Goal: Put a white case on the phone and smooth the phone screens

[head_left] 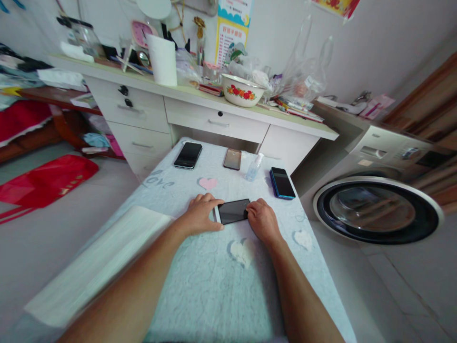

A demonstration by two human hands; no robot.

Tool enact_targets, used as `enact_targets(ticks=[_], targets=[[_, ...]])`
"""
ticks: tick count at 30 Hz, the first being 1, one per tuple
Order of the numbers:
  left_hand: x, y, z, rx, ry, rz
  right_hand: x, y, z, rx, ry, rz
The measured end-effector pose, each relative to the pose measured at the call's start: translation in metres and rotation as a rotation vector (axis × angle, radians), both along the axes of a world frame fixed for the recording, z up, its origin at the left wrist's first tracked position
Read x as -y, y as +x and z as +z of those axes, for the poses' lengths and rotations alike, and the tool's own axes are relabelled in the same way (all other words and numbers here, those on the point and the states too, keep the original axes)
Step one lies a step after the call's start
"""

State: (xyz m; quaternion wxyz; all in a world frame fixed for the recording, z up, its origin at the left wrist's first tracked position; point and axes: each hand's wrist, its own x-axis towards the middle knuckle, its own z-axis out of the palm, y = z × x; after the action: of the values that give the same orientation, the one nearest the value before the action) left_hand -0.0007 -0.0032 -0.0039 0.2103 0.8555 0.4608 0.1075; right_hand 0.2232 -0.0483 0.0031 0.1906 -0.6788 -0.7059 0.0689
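Observation:
A phone with a dark screen and a white end lies sideways on the cloth-covered table. My left hand grips its left end, thumb and fingers spread around the white edge. At the right end, the curled fingers of my right hand touch the phone's corner; whether they pinch anything else is hidden. Beyond the hands are a black phone, a brownish phone case, a small clear spray bottle and a phone with a blue edge.
A white sheet lies along the table's left side. Behind stands a desk with a flowered bowl, a paper roll and plastic bags. A washing machine with a round door is at the right.

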Motion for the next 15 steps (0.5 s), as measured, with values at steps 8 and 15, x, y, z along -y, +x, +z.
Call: enact_targets(ticks=[8, 15], targets=[[0.0009, 0.0009, 0.0029, -0.003, -0.007, 0.004, 0.0, -0.0006, 0.0004, 0.001, 0.008, 0.0], [0.0007, 0.0002, 0.0009, 0.014, -0.001, 0.001, -0.0002, -0.0001, -0.0007, -0.009, 0.011, 0.002]])
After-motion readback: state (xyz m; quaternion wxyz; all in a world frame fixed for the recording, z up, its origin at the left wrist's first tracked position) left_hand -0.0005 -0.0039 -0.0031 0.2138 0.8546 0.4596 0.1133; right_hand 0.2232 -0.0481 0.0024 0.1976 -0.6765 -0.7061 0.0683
